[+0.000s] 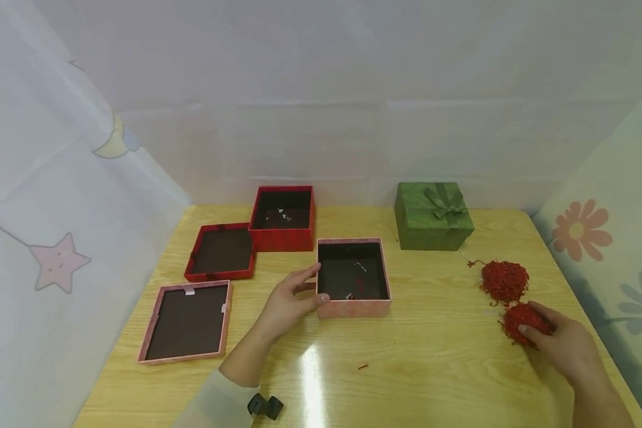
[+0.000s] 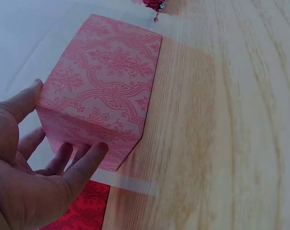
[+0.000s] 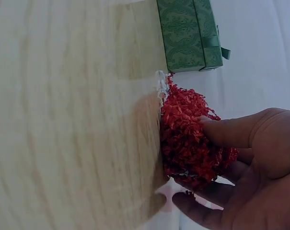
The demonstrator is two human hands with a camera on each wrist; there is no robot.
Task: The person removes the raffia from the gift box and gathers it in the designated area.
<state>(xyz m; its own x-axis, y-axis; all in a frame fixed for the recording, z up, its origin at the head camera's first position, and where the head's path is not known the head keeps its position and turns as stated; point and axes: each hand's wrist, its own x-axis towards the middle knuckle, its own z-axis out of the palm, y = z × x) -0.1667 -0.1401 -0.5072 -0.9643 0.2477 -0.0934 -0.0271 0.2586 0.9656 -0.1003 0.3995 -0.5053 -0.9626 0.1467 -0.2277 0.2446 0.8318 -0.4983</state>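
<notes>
The left hand [image 1: 286, 306] rests against the left side of an open pink patterned box [image 1: 354, 308]. Its thumb touches the near left corner and the fingers spread along the left wall, fairly straight, in the left wrist view too. Inside the box are a dark floor and a few white scraps. At the right, the right hand [image 1: 569, 351] holds a clump of red shredded paper [image 1: 524, 323] between thumb and fingers, low over the table. Directly behind lies a second red shredded paper clump [image 1: 504, 280]; the two touch or nearly touch.
An open red box [image 1: 283, 240] stands at the back, its red lid [image 1: 222, 251] upturned beside it. A pink lid [image 1: 184, 324] lies upturned at the left. The closed green box [image 1: 433, 217] with a bow stands at the back right. One red shred [image 1: 363, 366] lies near the front.
</notes>
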